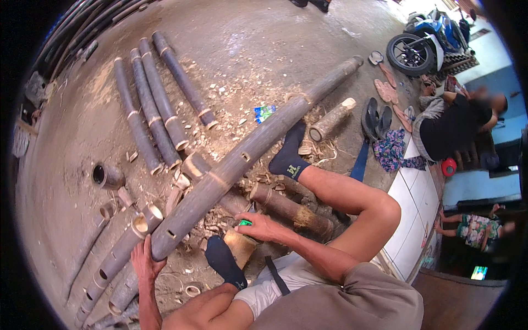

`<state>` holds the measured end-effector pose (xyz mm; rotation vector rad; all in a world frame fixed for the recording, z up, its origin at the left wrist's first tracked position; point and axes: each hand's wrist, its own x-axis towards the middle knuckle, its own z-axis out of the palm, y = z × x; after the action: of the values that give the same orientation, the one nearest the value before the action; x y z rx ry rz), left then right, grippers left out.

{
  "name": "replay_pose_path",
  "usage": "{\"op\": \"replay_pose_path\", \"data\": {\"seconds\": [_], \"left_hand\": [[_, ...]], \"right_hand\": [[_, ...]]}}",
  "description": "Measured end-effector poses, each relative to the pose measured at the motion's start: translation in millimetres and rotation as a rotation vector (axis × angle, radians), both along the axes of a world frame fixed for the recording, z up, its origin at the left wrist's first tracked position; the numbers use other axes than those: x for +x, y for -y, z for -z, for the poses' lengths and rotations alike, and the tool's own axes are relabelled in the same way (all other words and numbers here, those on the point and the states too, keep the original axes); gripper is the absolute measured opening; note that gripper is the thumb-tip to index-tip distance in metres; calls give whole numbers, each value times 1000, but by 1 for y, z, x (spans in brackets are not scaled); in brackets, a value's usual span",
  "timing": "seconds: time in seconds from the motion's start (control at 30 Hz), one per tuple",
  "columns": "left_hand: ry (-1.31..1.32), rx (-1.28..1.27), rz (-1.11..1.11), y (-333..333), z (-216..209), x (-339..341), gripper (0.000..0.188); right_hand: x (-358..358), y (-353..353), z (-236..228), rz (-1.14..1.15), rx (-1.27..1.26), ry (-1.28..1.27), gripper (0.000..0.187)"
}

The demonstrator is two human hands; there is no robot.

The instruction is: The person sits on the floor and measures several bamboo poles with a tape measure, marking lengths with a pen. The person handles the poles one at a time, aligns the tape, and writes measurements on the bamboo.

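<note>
Brown shirt [357, 300], slotted bamboo pole [261, 141]

The long bamboo pole [257, 141] blocks the right grip [259, 227] low on its forward-left, with open air above

A brown-grey floor [242, 33] meets a white-tiled ledge [408, 191] beside pale-blue walls [467, 190], with bright light at the upper right.

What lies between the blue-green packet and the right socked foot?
The head view shows the long bamboo pole between the packet and the foot.
</note>
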<state>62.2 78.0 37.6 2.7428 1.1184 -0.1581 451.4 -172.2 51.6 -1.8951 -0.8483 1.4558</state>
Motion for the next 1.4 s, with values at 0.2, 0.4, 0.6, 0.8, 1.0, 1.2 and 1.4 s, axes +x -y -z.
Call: {"op": "replay_pose_path", "data": {"seconds": [0.2, 0.4, 0.6, 0.8, 1.0, 1.2, 1.4], "left_hand": [[18, -66, 10, 10, -26, 67, 108], [60, -111, 30, 25, -7, 136, 109], [121, -81, 42, 24, 8, 187, 109], [130, -104, 57, 26, -2, 199, 104], [623, -682, 43, 84, -31, 201, 89], [648, -876, -173, 94, -28, 203, 73], [627, -1087, -267, 90, -29, 177, 71]], "right_hand": [[-8, -7, 5, -34, 22, -48, 70], [-16, -13, 4, 0, -37, -138, 62], [-25, -23, 10, 190, -53, -278, 57], [-38, -41, 29, 481, 46, -441, 53], [-61, -63, 33, 735, 221, -432, 52], [-68, -63, 23, 684, 108, -668, 56], [-41, -55, 10, 248, -149, -547, 51]]}}
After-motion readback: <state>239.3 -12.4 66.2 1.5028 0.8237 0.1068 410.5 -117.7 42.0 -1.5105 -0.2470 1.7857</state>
